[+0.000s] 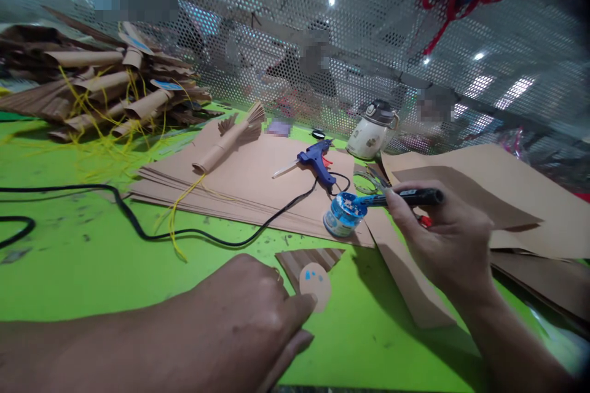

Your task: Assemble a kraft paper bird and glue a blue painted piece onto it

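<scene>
My right hand (442, 233) grips a black marker pen (410, 198), and the pen's blue-smeared tip is at the mouth of a small jar of blue paint (345, 215). Flakes of blue and white coat the jar's rim. Closer to me, my left hand (258, 313) is closed, its thumb pressing the edge of an oval brown paper disc (315, 295). A few blue paint dabs mark that disc. Behind it sits a pleated brown paper fan (295, 261); whether the two are joined I cannot tell. The undersides of my left fingers are hidden.
A blue glue gun (317, 159) lies on stacked brown paper (258, 153), its black cord (207, 234) running left. Beside it rests a rolled paper piece (224, 148). Similar rolls (96, 83) with yellow strings pile up back left. A bottle (372, 129) stands by the mesh screen (276, 31).
</scene>
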The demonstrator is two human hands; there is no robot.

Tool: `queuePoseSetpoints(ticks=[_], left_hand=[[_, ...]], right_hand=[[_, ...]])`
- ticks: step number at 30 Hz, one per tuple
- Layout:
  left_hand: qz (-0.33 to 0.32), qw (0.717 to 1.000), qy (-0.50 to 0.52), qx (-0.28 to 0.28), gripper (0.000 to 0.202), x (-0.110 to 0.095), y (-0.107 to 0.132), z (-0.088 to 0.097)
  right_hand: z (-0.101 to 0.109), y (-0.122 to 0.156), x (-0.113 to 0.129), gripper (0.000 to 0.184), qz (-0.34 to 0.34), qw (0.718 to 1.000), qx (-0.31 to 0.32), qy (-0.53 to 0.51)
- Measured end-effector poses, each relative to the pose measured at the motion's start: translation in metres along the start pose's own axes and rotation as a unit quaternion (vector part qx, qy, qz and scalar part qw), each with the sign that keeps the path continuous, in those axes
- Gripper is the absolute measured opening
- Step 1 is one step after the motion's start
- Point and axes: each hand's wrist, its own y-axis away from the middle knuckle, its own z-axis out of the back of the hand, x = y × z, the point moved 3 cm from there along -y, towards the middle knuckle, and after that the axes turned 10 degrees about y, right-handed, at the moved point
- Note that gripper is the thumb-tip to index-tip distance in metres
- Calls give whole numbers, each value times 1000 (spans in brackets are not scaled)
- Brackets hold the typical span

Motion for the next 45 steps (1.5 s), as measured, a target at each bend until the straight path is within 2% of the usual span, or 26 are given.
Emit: queuePoseSetpoints(ticks=[2,6,13,15,17,21,25,28,33,34,41,45], left_hand=[[2,1000,-3,-1,12,0,0,1],[-7,1000,10,-8,12,-1,2,2],[4,1000,20,8,8,2,2,-1],[-3,1000,29,3,9,1,1,0],[-9,999,32,-10,11,1,0,3],[-33,998,47,-11,12,-1,-1,5],[-13,999,38,-7,8,0,0,3],[-4,999,34,-15,6,-1,0,2],[1,999,13,-29,10,0,0,3],[-15,999,17,-31,10,0,1,3],[-16,999,17,-33,8,-4,0,2],[-8,1000,14,-25,8,-4,-1,3]], right_hand=[[1,1,-1,7,-15,1000,-10,2],[8,7,-6,13,-107,992,-74,-5],[24,15,12,13,-210,972,-98,-45],[28,17,18,7,-205,974,-63,-69],[29,17,23,2,-160,979,-2,-126],[19,14,27,12,-79,956,128,-252],[6,11,22,11,-89,938,210,-262],[1,12,19,16,-133,921,237,-279],[-5,18,19,25,-253,886,259,-289],[-6,19,19,27,-267,880,261,-292],[-12,20,20,27,-303,850,279,-328],[-12,21,17,28,-303,851,289,-317]])
